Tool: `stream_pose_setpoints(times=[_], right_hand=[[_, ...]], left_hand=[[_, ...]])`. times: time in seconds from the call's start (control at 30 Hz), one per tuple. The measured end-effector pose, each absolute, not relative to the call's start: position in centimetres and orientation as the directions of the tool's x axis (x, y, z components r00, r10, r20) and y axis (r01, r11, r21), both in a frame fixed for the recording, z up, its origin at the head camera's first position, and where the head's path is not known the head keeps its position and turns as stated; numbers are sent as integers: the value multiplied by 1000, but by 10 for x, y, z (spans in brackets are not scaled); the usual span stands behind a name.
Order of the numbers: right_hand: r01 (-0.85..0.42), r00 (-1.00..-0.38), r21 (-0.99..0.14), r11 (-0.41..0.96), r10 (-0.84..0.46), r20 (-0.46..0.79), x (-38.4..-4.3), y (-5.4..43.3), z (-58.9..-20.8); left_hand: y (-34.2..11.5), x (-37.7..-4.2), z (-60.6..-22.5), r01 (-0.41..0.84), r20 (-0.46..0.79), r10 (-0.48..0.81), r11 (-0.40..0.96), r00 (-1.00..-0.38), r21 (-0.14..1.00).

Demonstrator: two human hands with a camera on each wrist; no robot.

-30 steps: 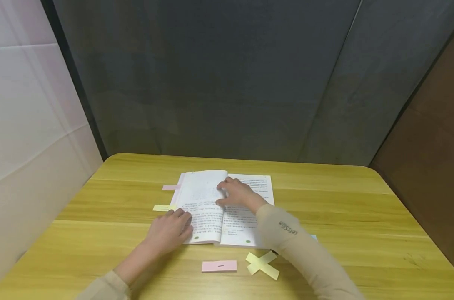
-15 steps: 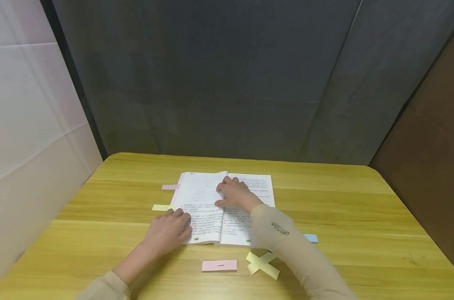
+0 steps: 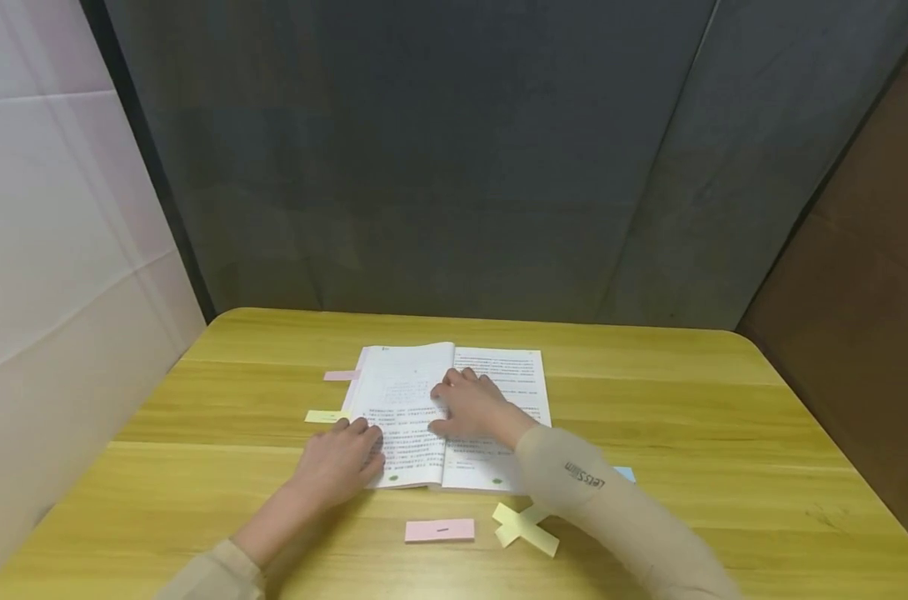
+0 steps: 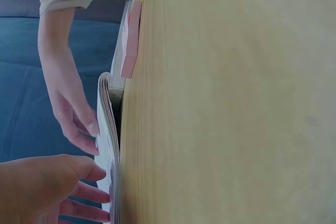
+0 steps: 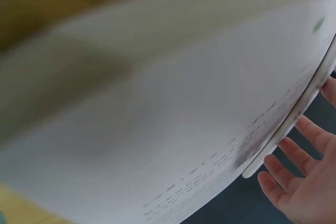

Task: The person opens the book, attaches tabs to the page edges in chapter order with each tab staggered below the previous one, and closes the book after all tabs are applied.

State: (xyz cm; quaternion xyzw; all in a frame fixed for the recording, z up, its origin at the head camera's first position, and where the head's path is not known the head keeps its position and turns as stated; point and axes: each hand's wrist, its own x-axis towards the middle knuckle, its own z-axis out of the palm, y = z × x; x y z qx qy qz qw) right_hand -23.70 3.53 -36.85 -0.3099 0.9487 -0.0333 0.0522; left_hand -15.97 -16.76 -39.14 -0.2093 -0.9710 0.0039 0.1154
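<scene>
An open book (image 3: 401,375) lies on the table, its printed pages facing up. My left hand (image 3: 337,462) rests on the lower left edge of the left page, fingers extended, as the left wrist view also shows beside the book's edge (image 4: 108,124). Across the middle, my right hand (image 3: 472,406) sets spread, slightly bent fingertips on the left page close to the gutter. In the right wrist view, those fingers (image 5: 296,156) lie along the page stack, past the right page (image 5: 184,108). From the left side stick out a pink tab (image 3: 341,376) and a yellow tab (image 3: 326,416).
In front of the book lies a pink sticky-note pad (image 3: 439,531) with a dark mark. To its right, yellow sticky-note strips (image 3: 524,531) cross each other. A blue strip (image 3: 625,473) shows partly behind the right sleeve (image 3: 566,471). A dark curtain (image 3: 454,167) hangs behind the table.
My right hand has slid a little along the gutter towards the near edge of the book. The left page lies somewhat flatter than a second ago. My left hand has stayed in place.
</scene>
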Motion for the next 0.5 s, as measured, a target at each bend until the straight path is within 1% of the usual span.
stream_pose_setpoints(times=[0.23, 0.5], right_hand=[[-613, -783, -100, 783, -620, -49, -216, 40, -372], [-618, -782, -109, 778, -624, -21, -213, 40, -373]], left_hand=[[-169, -158, -393, 407, 218, 406, 912, -888, -44], [-170, -159, -392, 420, 261, 421, 905, -869, -61]])
